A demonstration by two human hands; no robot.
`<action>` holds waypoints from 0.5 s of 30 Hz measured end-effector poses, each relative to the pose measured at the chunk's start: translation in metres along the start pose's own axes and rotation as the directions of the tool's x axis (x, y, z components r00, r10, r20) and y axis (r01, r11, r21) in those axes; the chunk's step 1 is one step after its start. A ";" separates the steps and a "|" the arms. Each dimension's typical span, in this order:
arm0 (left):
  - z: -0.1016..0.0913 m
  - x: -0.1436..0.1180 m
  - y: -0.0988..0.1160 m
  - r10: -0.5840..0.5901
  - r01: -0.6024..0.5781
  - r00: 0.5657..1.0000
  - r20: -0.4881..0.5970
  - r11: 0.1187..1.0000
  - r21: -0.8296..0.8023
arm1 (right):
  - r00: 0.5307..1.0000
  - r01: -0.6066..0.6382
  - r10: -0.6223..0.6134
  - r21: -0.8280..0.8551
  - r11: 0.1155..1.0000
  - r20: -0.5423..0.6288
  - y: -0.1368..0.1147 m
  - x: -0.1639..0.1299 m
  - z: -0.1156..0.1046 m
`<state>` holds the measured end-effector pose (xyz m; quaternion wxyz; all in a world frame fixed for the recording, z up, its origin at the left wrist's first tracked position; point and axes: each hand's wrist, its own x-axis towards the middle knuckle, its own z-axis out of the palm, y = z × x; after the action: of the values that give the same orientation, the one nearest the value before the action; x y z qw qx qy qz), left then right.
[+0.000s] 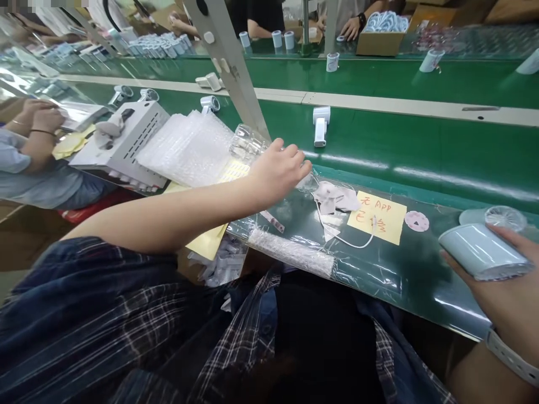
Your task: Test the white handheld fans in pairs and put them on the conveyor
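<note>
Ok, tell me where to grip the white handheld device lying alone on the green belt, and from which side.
Grip the white handheld device across its narrow lower body, coming from above with fingers on its left and right flanks. It lies flat on the green conveyor belt, long axis pointing toward the camera, wider head at the far end, and both flanks look free of neighbours.

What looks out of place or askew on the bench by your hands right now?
Nothing spilled or broken. A loose white cable trails across the yellow note, and yellow sheets overhang the bench edge below the left hand.
</note>
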<state>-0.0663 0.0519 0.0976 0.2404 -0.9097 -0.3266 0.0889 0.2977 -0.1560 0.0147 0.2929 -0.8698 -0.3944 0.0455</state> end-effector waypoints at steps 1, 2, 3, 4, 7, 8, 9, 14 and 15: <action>-0.003 0.005 0.003 0.027 -0.026 1.000 -0.017 0.999 0.019 | 0.999 -0.040 0.040 0.010 0.999 0.020 -0.002 -0.002 -0.001; -0.005 0.009 0.005 0.050 -0.049 0.998 -0.041 0.998 0.027 | 0.997 -0.065 0.064 0.016 0.998 0.035 -0.004 -0.004 -0.003; -0.005 0.013 0.008 0.070 -0.069 0.995 -0.068 0.997 0.025 | 0.996 -0.075 0.074 0.025 0.997 0.048 -0.006 -0.005 -0.004; -0.004 0.018 0.011 0.085 -0.084 0.992 -0.092 0.996 0.013 | 0.996 -0.074 0.072 0.038 0.997 0.054 -0.007 -0.006 -0.005; 0.005 0.027 0.016 0.096 -0.106 0.987 -0.131 0.992 -0.070 | 0.998 -0.045 0.042 0.090 0.995 0.040 -0.007 -0.009 -0.006; 0.008 0.029 0.016 0.086 -0.101 0.988 -0.129 0.988 -0.114 | 0.999 -0.026 0.022 0.104 0.994 0.035 -0.006 -0.010 -0.005; 0.012 0.029 0.015 0.072 -0.092 0.990 -0.122 0.982 -0.162 | 0.999 -0.006 0.002 0.111 0.994 0.032 -0.004 -0.011 -0.004; 0.040 0.012 -0.004 -0.077 0.043 0.995 -0.071 0.920 -0.389 | 1.000 -0.002 -0.002 0.177 0.984 0.024 0.000 -0.012 0.004; 0.050 0.007 -0.008 -0.146 0.091 0.986 -0.084 0.882 -0.461 | 0.999 0.024 -0.028 0.211 0.977 0.016 -0.001 -0.013 0.005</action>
<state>-0.0815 0.0810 0.0579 0.0439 -0.9225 -0.3789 -0.0585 0.2865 -0.1618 0.0093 0.3801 -0.8282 -0.4016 0.0913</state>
